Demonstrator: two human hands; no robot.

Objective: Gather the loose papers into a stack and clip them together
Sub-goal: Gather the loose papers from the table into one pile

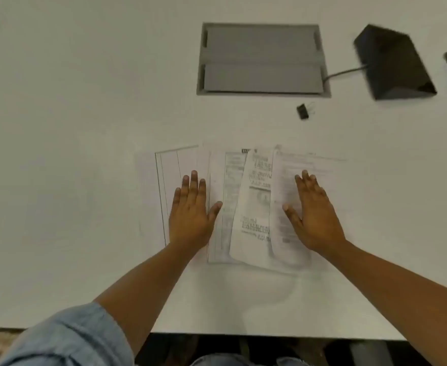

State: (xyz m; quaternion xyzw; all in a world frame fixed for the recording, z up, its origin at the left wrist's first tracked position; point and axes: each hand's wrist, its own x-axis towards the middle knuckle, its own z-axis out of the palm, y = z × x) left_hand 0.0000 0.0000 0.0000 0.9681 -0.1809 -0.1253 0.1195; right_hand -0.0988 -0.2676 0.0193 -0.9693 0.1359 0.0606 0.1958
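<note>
Papers (254, 207): several printed sheets are lying fanned and overlapping on the white table (58, 128), just below the middle of the view, not squared into one stack. The print is too blurred to read.

Left hand (190, 207): it is resting flat, palm down, on the sheets at the nine o'clock side of the fan, with the fingers straight and close together and the thumb angled out toward three o'clock.

Right hand (315, 210): it is lying flat on the sheet at the three o'clock side, fingers straight, thumb pointing toward nine o'clock. Neither hand is pinching anything.

Clip (303, 111): a small black clip is sitting on the table at one o'clock from the papers, apart from them and untouched.

Further out, a grey hatch (262, 59) is sitting flush in the table at twelve o'clock, with a cable (344, 72) running from it to a black box (394, 62) at two o'clock
</note>
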